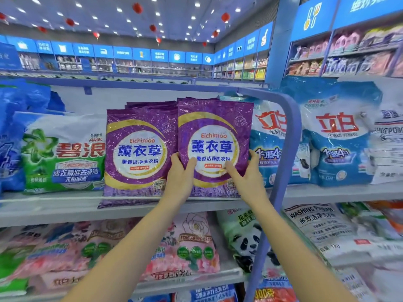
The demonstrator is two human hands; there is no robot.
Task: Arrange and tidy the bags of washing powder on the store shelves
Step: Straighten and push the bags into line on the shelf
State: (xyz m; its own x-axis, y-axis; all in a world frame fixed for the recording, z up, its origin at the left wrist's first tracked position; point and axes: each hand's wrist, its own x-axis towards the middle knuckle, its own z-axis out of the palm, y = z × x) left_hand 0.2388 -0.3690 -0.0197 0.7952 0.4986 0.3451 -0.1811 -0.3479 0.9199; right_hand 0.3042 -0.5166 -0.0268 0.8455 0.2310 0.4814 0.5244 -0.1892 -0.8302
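Left hand and right hand grip purple Eichimoo bag, thumbs on front; second Eichimoo bag left; ARIEL bag beyond.

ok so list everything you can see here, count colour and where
held purple bag: one, purple with white circle, upper shelf middle, front of a stack
other purple bags: several, purple, stacked just left of it
green bag: one, green and white, left of the purple ones
blue bags: two at the front, blue and white, right of the purple ones
pink bags: several, pink, lower shelf
panda bag: one, green and white, lower shelf right
rail: one, blue, curved, crossing in front of one blue bag
shelf: grey, upper board
lanterns: several, red, ceiling
left hand: grips the held bag's lower left
right hand: grips its lower right
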